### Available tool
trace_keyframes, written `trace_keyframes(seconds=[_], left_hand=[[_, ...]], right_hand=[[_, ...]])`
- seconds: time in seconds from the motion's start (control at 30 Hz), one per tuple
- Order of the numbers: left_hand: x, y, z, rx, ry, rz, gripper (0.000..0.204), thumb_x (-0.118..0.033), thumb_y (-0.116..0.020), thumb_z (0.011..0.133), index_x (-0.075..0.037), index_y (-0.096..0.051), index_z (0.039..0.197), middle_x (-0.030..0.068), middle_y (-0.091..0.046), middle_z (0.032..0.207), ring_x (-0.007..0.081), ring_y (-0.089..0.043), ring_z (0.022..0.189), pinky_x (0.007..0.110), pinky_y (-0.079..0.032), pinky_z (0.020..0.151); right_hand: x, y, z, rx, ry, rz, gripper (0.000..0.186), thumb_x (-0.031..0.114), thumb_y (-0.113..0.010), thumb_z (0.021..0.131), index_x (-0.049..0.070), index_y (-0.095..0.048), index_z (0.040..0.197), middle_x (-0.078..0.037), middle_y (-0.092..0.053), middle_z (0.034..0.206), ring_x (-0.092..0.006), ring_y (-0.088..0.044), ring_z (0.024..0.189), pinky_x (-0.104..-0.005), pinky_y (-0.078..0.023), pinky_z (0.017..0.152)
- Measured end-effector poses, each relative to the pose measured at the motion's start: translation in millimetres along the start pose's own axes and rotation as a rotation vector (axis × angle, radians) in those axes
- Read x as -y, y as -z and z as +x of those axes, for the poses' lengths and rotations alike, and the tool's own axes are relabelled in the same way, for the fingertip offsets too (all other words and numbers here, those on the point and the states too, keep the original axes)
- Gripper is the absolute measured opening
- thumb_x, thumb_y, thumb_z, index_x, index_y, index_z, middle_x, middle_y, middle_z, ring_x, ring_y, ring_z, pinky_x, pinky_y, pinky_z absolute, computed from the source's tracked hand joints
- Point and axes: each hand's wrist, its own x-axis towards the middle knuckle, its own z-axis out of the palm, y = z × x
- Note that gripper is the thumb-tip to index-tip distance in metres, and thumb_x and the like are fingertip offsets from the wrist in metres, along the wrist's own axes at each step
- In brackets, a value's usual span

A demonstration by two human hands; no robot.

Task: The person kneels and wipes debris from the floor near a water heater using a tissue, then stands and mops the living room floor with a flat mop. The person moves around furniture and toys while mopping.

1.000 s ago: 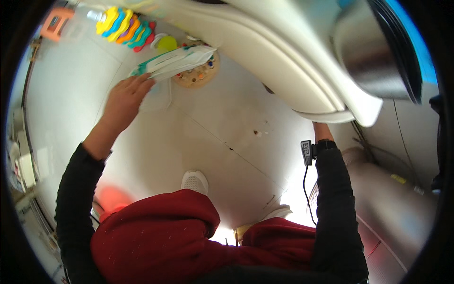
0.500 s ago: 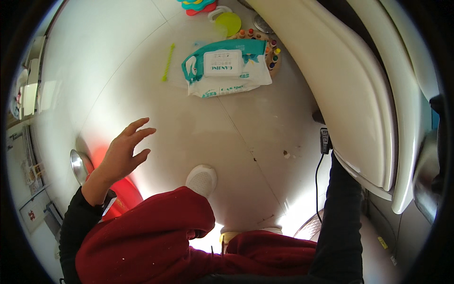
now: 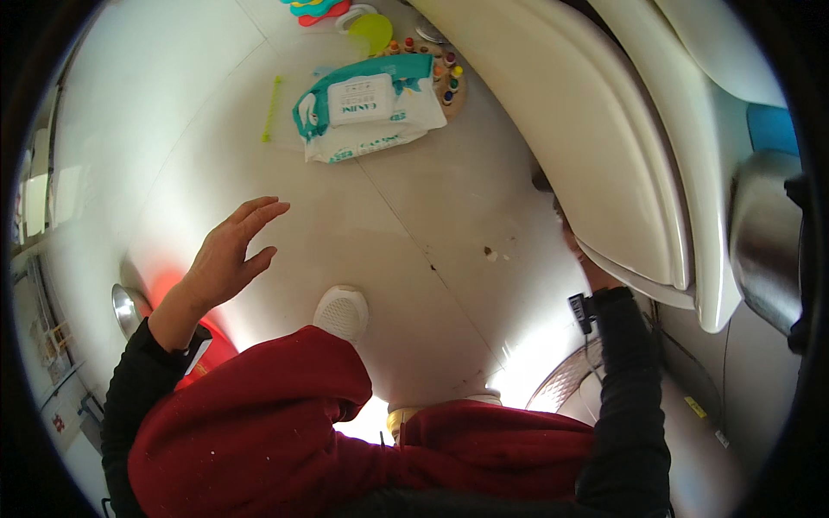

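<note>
My left hand hovers over the pale floor with its fingers stretched and thumb apart, holding nothing. My right hand reaches in by the edge of a cream, curved piece of furniture. Its fingers are mostly hidden there, so whether it holds anything does not show. A small black device with a cable lies against my right cuff. Beyond my hands, a white and teal pack of wet wipes lies on the floor, partly covering a wooden board with coloured pegs.
A lime-green stick lies left of the pack. Farther off are a yellow-green disc and stacked coloured toy pieces. A metal bowl and a red object stand at the left. A steel vessel is at far right.
My right hand has come partly into sight at the furniture's edge, with the black device shifted down along the wrist. The floor things appear farther left and up. My left hand stays open.
</note>
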Motion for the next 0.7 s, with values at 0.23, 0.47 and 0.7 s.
trace_keyframes(seconds=[0.23, 0.47, 0.7], left_hand=[[-7.0, -12.7, 23.5, 0.036, -0.134, -0.043, 0.051, -0.002, -0.06, 0.077, -0.01, -0.047, 0.125, 0.0124, -0.047, 0.128, 0.0315, -0.049, 0.114, 0.037, -0.044, 0.092], [-23.9, -21.5, 41.5, 0.092, -0.242, -0.042, 0.049, -0.002, -0.06, 0.077, -0.01, -0.048, 0.124, 0.0131, -0.049, 0.126, 0.0319, -0.049, 0.114, 0.037, -0.042, 0.094], [-23.2, -27.3, 35.5, 0.096, -0.224, -0.082, 0.048, -0.001, -0.061, 0.076, -0.009, -0.05, 0.122, 0.0134, -0.05, 0.124, 0.0315, -0.049, 0.113, 0.037, -0.042, 0.094]], right_hand=[[79.3, -56.7, -22.9, -0.152, 0.18, 0.043, 0.038, 0.007, -0.045, 0.085, 0.004, -0.051, 0.123, -0.017, -0.049, 0.125, -0.0328, -0.044, 0.118, -0.042, -0.034, 0.097], [141.0, -84.8, -15.5, -0.21, 0.016, 0.221, 0.041, 0.002, -0.048, 0.081, 0.003, -0.05, 0.122, -0.016, -0.047, 0.127, -0.033, -0.043, 0.115, -0.0417, -0.033, 0.098], [171.9, -73.8, 62.7, -0.527, 0.001, -0.012, 0.036, 0.002, -0.046, 0.085, 0.002, -0.05, 0.121, -0.019, -0.051, 0.121, -0.0361, -0.045, 0.113, -0.0431, -0.034, 0.096]])
